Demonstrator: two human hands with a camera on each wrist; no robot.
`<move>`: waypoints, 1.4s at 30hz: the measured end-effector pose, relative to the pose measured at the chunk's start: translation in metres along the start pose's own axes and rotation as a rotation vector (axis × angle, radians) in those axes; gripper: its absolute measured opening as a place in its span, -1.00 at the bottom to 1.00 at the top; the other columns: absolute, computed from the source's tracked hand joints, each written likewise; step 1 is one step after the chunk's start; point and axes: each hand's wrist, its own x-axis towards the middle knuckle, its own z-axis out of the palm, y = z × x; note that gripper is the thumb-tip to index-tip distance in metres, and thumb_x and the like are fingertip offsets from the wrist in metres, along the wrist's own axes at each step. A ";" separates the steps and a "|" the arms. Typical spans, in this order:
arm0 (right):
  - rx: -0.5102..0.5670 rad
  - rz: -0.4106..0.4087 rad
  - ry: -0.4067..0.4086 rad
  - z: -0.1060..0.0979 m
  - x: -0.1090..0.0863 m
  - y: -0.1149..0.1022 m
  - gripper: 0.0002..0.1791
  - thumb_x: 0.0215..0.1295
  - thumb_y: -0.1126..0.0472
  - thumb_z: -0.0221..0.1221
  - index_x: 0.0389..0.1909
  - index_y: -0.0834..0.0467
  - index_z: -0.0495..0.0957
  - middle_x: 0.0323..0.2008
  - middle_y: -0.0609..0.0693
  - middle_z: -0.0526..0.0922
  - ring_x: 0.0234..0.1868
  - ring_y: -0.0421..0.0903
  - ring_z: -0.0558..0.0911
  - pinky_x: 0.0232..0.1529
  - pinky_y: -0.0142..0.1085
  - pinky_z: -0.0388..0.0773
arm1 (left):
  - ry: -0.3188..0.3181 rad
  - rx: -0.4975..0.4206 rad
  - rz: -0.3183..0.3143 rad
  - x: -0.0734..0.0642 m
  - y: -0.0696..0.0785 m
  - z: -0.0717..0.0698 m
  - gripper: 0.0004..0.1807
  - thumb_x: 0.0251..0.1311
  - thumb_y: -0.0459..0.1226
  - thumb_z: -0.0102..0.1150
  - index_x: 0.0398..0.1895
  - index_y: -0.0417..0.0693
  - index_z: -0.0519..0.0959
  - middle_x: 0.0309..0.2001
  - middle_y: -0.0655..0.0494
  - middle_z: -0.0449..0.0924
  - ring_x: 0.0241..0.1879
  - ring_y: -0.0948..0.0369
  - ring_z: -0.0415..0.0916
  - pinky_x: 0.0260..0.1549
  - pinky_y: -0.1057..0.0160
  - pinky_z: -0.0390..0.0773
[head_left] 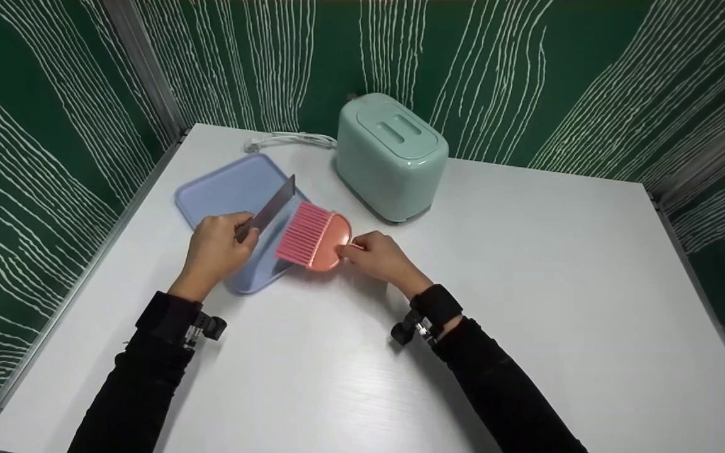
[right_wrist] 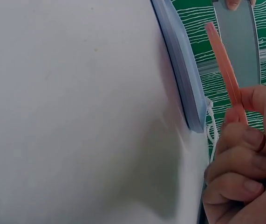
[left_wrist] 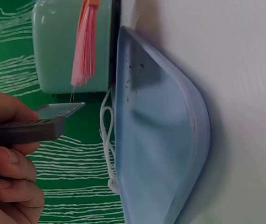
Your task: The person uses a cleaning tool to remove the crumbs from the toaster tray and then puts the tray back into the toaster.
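Above the tray (head_left: 227,185), brush (head_left: 331,244) and panel (head_left: 274,206) side by side!

Both arms reach forward and angle inward on my feed. My left hand (head_left: 218,246) hangs over the tray's near-left side, knuckles up; my right hand (head_left: 384,257) is out over the table (head_left: 545,283), nearer than the toaster (head_left: 394,163). Grip check: on the left, fingers curl round the panel's dark end, and the grey panel tilts steeply, clear of the tray. And on the right? Thumb and fingers pinch the orange brush at its rounded side, the rest folded in, pink bristles (head_left: 306,234) pointing left over the tray's edge. Dark crumbs (left_wrist: 142,66) dot the tray!
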 end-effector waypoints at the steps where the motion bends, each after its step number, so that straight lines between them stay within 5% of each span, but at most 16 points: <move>1: -0.010 -0.009 -0.023 0.000 -0.001 -0.001 -0.55 0.41 -0.19 0.26 -0.63 -0.08 0.51 -0.67 -0.25 0.32 -0.58 -0.25 0.29 -0.49 -0.35 0.21 | -0.006 0.011 0.007 0.001 0.000 0.000 -0.87 0.31 -0.38 0.29 -0.42 -0.21 0.67 -0.53 -0.08 0.69 -0.52 0.01 0.53 -0.49 0.15 0.36; 7: -0.053 -0.110 -0.132 0.003 -0.006 -0.007 -0.52 0.41 -0.23 0.23 -0.48 0.09 0.68 -0.64 -0.27 0.36 -0.56 -0.28 0.30 -0.47 -0.36 0.22 | -0.062 0.029 0.014 0.001 0.004 -0.002 -0.87 0.34 -0.38 0.26 -0.21 -0.22 0.77 -0.46 -0.10 0.75 -0.54 0.02 0.59 -0.54 0.15 0.41; 11: -0.063 -0.132 -0.156 0.006 -0.006 -0.012 -0.53 0.42 -0.24 0.23 -0.55 0.01 0.63 -0.65 -0.27 0.36 -0.56 -0.28 0.30 -0.47 -0.36 0.22 | -0.089 0.029 0.017 0.001 0.006 -0.002 -0.82 0.34 -0.40 0.24 -0.14 -0.20 0.80 -0.50 -0.06 0.71 -0.58 0.08 0.51 -0.58 0.18 0.37; 29: -0.041 -0.009 -0.125 0.011 -0.006 -0.015 -0.53 0.43 -0.22 0.24 -0.63 -0.08 0.50 -0.67 -0.24 0.30 -0.60 -0.26 0.28 -0.50 -0.36 0.25 | -0.109 0.121 0.085 -0.006 0.007 -0.004 -0.87 0.30 -0.40 0.25 -0.18 -0.15 0.77 -0.56 0.02 0.66 -0.57 0.07 0.48 -0.58 0.11 0.41; 36: -0.019 0.019 -0.087 0.012 -0.005 -0.013 -0.50 0.42 -0.20 0.25 -0.69 -0.10 0.43 -0.70 -0.26 0.28 -0.61 -0.26 0.28 -0.52 -0.37 0.25 | -0.090 0.197 0.167 -0.008 0.007 -0.006 -0.95 0.23 -0.42 0.29 -0.34 -0.11 0.69 -0.63 0.07 0.60 -0.62 0.12 0.40 -0.63 0.10 0.41; 42: -0.031 0.037 -0.054 0.012 -0.004 -0.011 -0.47 0.42 -0.20 0.23 -0.71 -0.10 0.36 -0.68 -0.23 0.30 -0.59 -0.23 0.31 -0.50 -0.35 0.27 | -0.070 0.234 0.230 -0.010 0.008 -0.007 -0.83 0.21 -0.43 0.27 -0.48 -0.07 0.53 -0.67 0.09 0.49 -0.63 0.13 0.35 -0.65 0.10 0.38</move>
